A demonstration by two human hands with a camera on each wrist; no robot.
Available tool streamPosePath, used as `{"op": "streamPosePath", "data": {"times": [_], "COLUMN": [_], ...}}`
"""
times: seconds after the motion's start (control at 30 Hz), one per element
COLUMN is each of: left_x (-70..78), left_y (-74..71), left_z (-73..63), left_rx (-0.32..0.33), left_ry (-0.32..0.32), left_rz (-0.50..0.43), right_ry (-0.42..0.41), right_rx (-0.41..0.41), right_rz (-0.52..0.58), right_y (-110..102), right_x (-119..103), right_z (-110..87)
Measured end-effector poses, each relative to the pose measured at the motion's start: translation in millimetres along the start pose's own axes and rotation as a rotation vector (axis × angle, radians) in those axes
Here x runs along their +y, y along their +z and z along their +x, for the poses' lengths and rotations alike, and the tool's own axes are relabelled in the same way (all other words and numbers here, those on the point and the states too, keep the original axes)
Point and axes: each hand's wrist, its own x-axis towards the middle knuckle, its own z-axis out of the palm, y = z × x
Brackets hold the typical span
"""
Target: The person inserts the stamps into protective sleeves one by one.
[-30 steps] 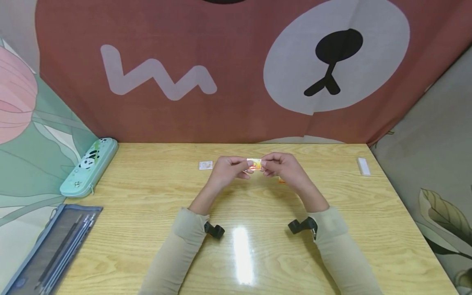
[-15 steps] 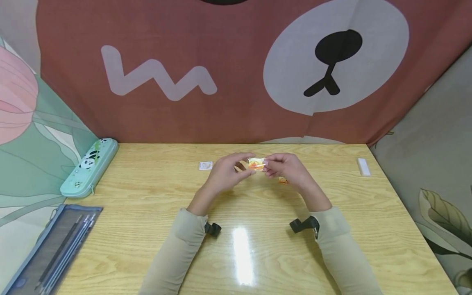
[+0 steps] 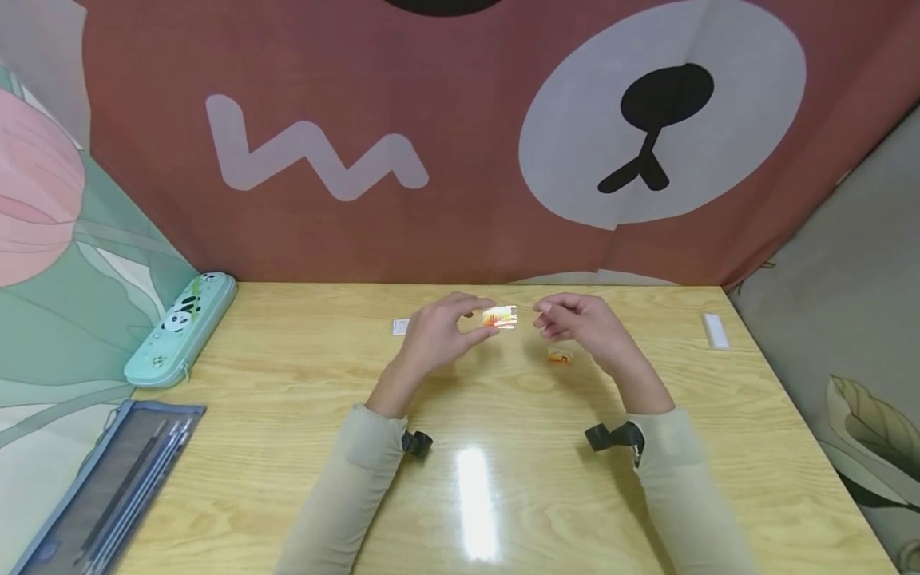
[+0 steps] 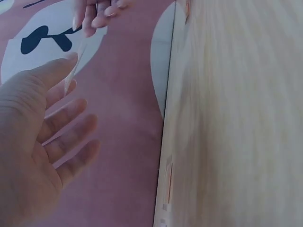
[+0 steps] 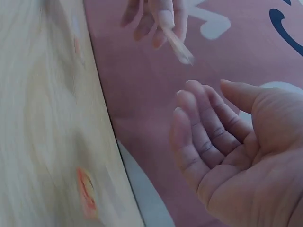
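Observation:
Between thumb and index finger my left hand (image 3: 437, 331) pinches a small flat yellow-orange packet (image 3: 500, 317) with shiny clear edges, above the table. In the left wrist view the packet (image 4: 72, 73) shows almost edge-on, while the other fingers are spread. My right hand (image 3: 585, 323) is a short way to the packet's right, touching nothing. Its fingers (image 5: 208, 127) curl loosely in the right wrist view, with no object in them. Below that hand, a second orange packet (image 3: 560, 356) lies on the table. A small white card (image 3: 400, 327) is partly hidden behind my left hand.
A mint panda pencil case (image 3: 181, 331) lies at the table's left edge. Nearer is a blue-edged mesh pouch (image 3: 129, 479) with pencils inside. A small white block (image 3: 715, 331) lies far right. A brown bear-print cloth (image 3: 323, 231) hangs behind the wooden table (image 3: 532, 495).
Both hands gripped the packet at first. The left fingers loosened and took a new grip, then the right hand let go and moved right. The second packet on the table came into fuller view.

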Motion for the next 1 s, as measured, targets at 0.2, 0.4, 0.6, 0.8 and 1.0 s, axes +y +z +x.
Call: {"op": "streamPosePath", "data": {"times": [0.2, 0.4, 0.6, 0.8, 1.0], "left_x": [-5.9, -16.2, -27.8, -36.3, -39.6], "left_y": [-2.1, 4.3, 15.7, 22.9, 28.7], "left_z": [13.9, 21.9, 24.7, 27.9, 29.2], "left_rx": [-0.08, -0.13, -0.179, -0.247, -0.301], "left_ry": [-0.023, -0.064, -0.128, -0.197, -0.225], "left_rz": [0.117, 0.16, 0.169, 0.192, 0.199], "right_ry": [-0.034, -0.053, -0.051, -0.076, -0.059], "right_rx": [0.016, 0.045, 0.039, 0.046, 0.02], "right_rz": [-0.247, -0.442, -0.531, -0.59, -0.652], "right_y": [-20.4, -33.3, -39.5, -42.2, -44.5], "right_x": [4.0, 12.3, 19.9, 29.7, 40.8], "right_z": [-1.1, -1.0, -3.6, -4.7, -7.3]}}
